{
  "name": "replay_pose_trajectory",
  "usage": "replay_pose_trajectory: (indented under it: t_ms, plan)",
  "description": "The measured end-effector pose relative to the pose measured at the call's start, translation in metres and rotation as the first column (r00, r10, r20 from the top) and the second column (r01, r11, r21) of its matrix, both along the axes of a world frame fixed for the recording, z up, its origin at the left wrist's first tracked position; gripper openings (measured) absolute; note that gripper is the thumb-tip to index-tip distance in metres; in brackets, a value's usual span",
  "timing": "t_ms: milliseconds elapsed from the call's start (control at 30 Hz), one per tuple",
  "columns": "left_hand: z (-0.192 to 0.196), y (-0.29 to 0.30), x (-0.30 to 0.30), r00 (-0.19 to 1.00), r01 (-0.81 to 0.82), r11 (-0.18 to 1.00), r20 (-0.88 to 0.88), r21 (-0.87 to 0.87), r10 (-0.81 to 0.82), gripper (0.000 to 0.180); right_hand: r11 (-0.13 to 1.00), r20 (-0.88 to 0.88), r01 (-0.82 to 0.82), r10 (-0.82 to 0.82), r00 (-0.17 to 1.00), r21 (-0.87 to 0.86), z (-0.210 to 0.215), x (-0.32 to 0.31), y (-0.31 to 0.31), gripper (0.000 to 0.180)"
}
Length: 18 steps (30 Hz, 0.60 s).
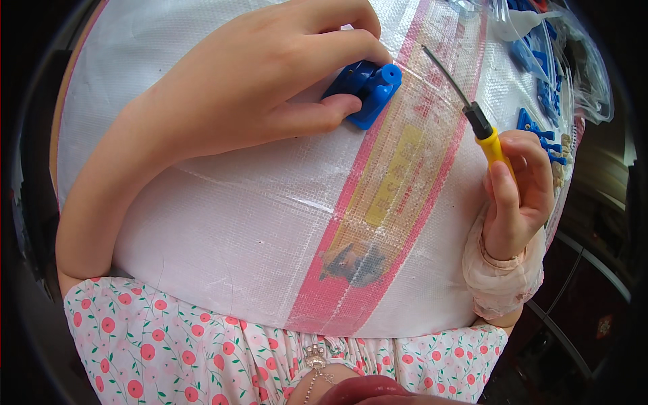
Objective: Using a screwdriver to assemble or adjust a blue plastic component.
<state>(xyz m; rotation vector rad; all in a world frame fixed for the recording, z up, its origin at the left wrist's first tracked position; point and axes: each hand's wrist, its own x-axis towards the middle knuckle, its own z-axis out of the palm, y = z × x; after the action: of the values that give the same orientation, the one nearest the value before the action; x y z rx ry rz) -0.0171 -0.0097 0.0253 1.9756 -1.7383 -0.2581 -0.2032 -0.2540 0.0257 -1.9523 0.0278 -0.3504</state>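
My left hand [270,77] reaches in over the upper left of the work surface. Its thumb and fingers grip a small blue plastic part [383,82] with a round post on top, resting on or just over the sheet; the fingers hide much of it. In my right hand [521,185], at the right side, is a screwdriver [495,145] with a yellow handle and black collar. Its thin metal shaft slants up and left, and the tip is in the air, apart from the blue part.
A white woven sheet [223,229] with a pink-edged printed band covers the rounded table. Along its upper right edge lie several blue plastic pieces [533,125], a clear plastic bag [594,88] and a white bottle with a narrow nozzle [521,25].
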Motion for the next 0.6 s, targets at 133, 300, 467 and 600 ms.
replay_pose_trajectory:
  t_ms: [133, 300, 467, 600]
  plan:
    - [-0.005, 0.003, 0.002, 1.0, 0.003, 0.997, -0.023, -0.083, -0.005, 0.044, 0.994, 0.036, -0.051, 0.055, 0.998, -0.098, 0.001, 0.002, 0.004, 0.025]
    - [-0.005, 0.003, 0.003, 0.999, -0.009, 0.999, -0.043, -0.046, 0.007, 0.044, 0.998, -0.144, -0.007, 0.017, 0.989, 0.069, 0.005, 0.006, 0.003, 0.023]
    - [0.001, 0.004, 0.003, 0.996, 0.003, 1.0, -0.084, -0.031, -0.006, 0.045, 0.988, -0.199, -0.038, 0.069, 0.977, 0.153, 0.006, 0.007, -0.002, 0.021]
    - [0.004, 0.003, 0.002, 0.995, 0.007, 1.0, -0.096, -0.013, -0.008, 0.045, 0.969, -0.286, -0.06, 0.129, 0.95, 0.238, 0.011, 0.01, -0.012, 0.022]
